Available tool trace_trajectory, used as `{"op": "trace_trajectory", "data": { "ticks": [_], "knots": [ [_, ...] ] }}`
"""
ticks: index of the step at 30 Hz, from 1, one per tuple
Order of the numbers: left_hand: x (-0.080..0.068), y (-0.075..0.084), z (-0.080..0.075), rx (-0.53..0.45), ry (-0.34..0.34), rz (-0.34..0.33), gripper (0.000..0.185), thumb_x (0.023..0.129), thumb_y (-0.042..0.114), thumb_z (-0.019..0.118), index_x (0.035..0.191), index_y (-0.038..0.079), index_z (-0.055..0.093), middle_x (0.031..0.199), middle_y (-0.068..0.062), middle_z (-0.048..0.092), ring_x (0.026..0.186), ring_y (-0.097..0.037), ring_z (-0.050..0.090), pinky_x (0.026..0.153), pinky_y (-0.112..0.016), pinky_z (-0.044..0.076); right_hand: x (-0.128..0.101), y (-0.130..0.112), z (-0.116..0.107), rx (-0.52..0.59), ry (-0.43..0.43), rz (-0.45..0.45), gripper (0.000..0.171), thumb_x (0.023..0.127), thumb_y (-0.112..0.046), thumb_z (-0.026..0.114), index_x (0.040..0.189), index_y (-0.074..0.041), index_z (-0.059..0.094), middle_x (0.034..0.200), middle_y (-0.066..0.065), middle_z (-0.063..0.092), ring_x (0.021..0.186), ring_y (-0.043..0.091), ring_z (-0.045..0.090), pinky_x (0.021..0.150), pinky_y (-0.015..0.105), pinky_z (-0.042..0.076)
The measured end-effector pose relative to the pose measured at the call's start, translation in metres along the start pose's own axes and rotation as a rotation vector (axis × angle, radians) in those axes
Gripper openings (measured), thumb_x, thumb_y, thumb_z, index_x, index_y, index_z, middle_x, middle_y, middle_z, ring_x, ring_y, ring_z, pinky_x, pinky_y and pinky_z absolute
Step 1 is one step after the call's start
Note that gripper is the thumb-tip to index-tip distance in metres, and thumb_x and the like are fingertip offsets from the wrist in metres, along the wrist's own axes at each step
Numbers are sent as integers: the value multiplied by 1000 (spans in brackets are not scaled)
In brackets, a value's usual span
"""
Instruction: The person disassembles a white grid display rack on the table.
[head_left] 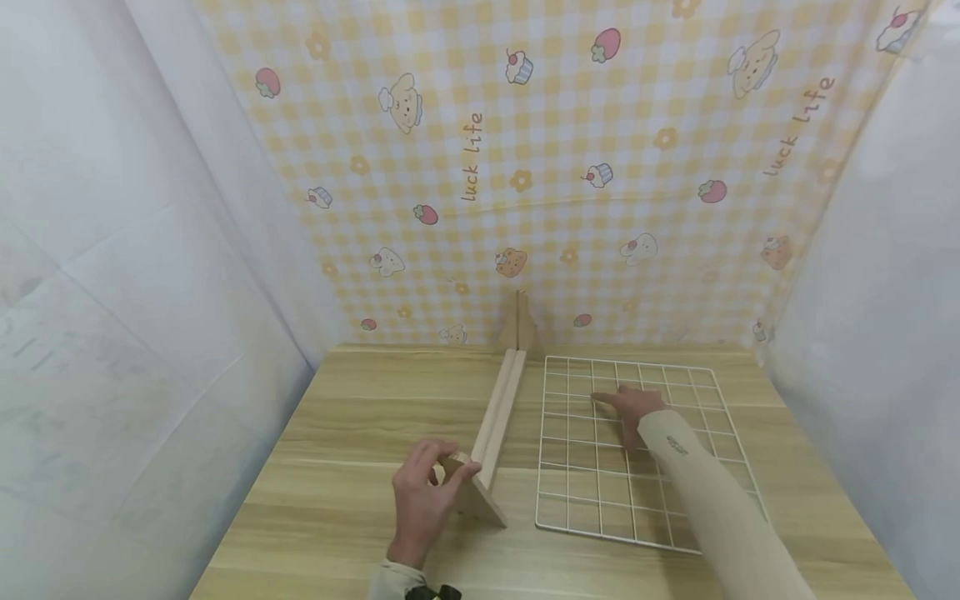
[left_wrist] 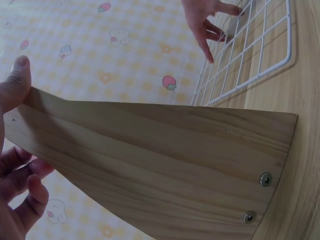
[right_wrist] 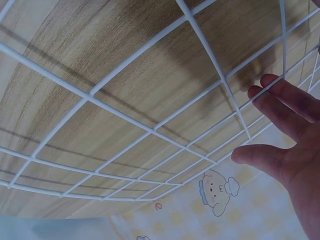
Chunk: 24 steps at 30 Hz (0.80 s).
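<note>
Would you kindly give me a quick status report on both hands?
Left hand grips near end foot of wooden stand. Right hand flat, fingers spread, on white wire grid panel. Panel lies flat on table beside stand. Nothing between them.

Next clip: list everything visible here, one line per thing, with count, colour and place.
Long pale wooden stand with triangular end feet: 1, light wood, middle of the table, running front to back.
White wire grid panel: 1, white, flat on the table, right of the stand.
Wood-grain table: 1, light brown, underneath.
Yellow checked cartoon cloth: 1, yellow and white, backdrop.
Plain white side panels: 2, left and right.
Left hand: grips the stand's near foot.
Right hand: spread flat on the grid.
</note>
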<state>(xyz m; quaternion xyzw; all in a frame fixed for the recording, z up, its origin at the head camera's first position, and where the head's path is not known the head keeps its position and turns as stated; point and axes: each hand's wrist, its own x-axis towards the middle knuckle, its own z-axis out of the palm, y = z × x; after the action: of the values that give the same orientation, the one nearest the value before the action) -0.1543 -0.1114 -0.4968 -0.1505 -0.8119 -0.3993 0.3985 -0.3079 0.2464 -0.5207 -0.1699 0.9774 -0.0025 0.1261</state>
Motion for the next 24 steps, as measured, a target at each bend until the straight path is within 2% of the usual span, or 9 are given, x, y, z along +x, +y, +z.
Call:
{"op": "trace_trajectory", "data": {
  "ticks": [7,14,17,19,24],
  "knots": [
    [-1,5,5,-18,13,32,33,62,29,83,82,10,66,82,-2,65,61,-7,53,45,-11,36,3,0,3,7,7,3,112,40,-9,88,137,-35,38,127,17,52,67,15,50,70,54,49],
    [-1,11,11,-49,18,67,32,62,29,83,82,12,65,80,1,64,62,-5,53,45,-10,36,9,3,8,-7,15,12,112,41,-5,86,137,-36,38,123,16,53,66,16,50,74,59,48],
    [-1,13,14,-53,14,74,32,62,29,83,82,12,65,80,1,64,63,-4,52,45,-10,36,11,3,10,-14,19,19,111,43,-3,86,137,-37,37,122,15,54,65,16,49,70,54,50],
    [-1,16,16,-55,8,78,32,62,29,82,82,12,64,80,2,64,64,-3,52,46,-10,37,11,3,11,-16,23,18,110,44,-1,85,137,-37,38,121,15,54,62,16,48,62,45,50],
    [-2,22,20,-70,-3,87,31,63,29,82,81,11,63,78,3,62,63,-3,51,45,-10,37,11,3,11,-14,30,15,109,46,3,82,137,-38,37,121,16,53,58,17,47,50,33,45]
  ]
}}
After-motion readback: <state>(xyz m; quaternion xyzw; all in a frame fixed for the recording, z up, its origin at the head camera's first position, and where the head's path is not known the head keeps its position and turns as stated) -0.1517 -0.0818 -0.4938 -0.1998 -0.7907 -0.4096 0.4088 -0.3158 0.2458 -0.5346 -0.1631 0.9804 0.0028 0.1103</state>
